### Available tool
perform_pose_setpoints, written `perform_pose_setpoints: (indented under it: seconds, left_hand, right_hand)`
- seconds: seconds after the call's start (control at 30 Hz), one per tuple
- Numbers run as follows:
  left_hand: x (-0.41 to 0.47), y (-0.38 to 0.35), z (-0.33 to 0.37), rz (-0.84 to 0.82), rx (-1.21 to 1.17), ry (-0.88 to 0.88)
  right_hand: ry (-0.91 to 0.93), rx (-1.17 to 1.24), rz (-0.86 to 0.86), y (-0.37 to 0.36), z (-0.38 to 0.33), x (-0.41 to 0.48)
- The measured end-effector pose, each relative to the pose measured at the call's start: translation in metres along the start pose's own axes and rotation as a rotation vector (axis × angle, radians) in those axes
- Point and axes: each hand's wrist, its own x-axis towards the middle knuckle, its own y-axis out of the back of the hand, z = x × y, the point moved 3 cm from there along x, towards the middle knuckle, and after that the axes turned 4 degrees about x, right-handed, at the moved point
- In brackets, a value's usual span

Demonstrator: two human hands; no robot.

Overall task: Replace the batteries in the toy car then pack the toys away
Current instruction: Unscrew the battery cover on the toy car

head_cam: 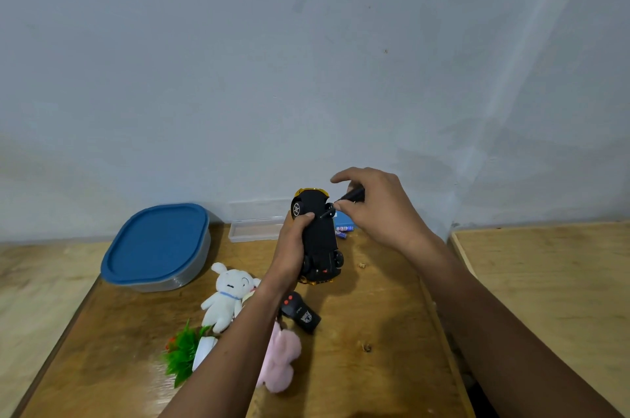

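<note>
Gripping the toy car [320, 240] belly-up in my left hand [292, 247], I pinched a screwdriver [344, 201] in my right hand [371, 209], tip on its underside. At ten o'clock sat one blue-lidded tub [155, 247], contents hidden; at twelve, one clear tray [254, 231]. Two plush toys [226, 301], one remote [301, 313] lay at six.

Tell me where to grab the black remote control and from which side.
Pinch the remote control across its two long sides, coming from above. It lies flat on the table, the left hand's forearm crossing its left edge, so approach from the right.
</note>
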Motion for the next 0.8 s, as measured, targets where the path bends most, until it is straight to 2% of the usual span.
perform_pose_setpoints:
  seconds: [0.17,0.27,0.37,0.47,0.63,0.8]
  left_hand:
    - [-0.002,-0.001,-0.006,-0.013,-0.030,0.039]
    - [-0.003,-0.003,-0.011,-0.022,-0.049,0.074]
    - [-0.004,-0.004,-0.013,-0.011,-0.070,0.088]
    - [-0.005,-0.004,-0.014,-0.005,-0.070,0.095]
    - [-0.005,-0.003,-0.017,0.006,-0.063,0.105]
    - [-0.003,-0.003,-0.018,0.016,-0.069,0.100]
  right_hand:
    - [-0.023,-0.245,0.029,0.000,0.000,-0.002]
    - [-0.013,-0.202,0.022,-0.002,0.001,-0.001]
    - [0.009,-0.115,-0.059,-0.004,0.001,-0.001]
    - [0.031,-0.127,-0.098,-0.005,0.000,-0.003]
    - [0.009,-0.443,0.002,-0.002,0.001,-0.002]
    - [0.062,-0.212,-0.078,-0.006,0.001,-0.001]
